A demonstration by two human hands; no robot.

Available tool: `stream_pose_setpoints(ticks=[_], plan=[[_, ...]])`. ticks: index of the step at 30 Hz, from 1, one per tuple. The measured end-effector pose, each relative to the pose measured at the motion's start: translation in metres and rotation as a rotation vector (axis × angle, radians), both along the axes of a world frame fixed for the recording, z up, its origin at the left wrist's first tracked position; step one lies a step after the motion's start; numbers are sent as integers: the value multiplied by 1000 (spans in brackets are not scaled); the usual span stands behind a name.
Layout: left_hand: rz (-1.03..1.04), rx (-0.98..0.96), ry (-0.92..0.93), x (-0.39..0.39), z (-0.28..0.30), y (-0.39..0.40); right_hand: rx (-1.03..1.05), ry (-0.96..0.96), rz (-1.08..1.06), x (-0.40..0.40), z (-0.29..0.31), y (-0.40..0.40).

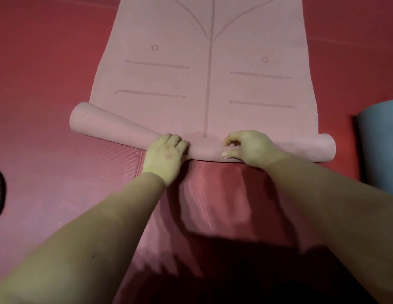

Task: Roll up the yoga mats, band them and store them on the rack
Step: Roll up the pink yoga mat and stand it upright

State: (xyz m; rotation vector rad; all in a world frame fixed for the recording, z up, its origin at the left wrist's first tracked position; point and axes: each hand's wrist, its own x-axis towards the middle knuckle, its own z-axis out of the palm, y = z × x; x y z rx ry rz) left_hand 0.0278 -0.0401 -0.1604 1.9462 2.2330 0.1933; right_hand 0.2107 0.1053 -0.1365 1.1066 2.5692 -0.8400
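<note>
1. Rolling is under way: the pink yoga mat (pixel 208 69), laid along the middle of the red floor (pixel 48 62), is curled into a roll only at its near end.
2. The roll is gripped by the left hand (pixel 167 154) and the right hand (pixel 250 148), fingers curled over it.
3. The roll is cone-shaped, wider at the left; evening it before rolling on seems needed.
4. Guide lines and circles are printed; no writing can be read.

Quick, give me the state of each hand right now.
Left hand: fingers curled over the rolled part of the pink mat, gripping it.
Right hand: fingers and thumb curled round the same roll.
</note>
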Motion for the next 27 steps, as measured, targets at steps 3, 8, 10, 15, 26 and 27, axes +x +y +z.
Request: stream_pose_setpoints(ticks=[3,8,10,15,26,27], plan=[[59,-95,-93,-10,4,16,361,117,84,7,-11,-16],[76,-329,-174,-27,20,45,454,287,30,12,-27,-34],[80,-308,-171,-28,19,49,371,204,-26,6,-21,-19],[-51,96,-4,-10,5,22,27,12,-63,-16,1,25],[129,-119,-214,-27,17,63,506,273,27,-1,-28,-2],[95,-51,-163,-24,16,60,471,237,18,-3,-26,3]])
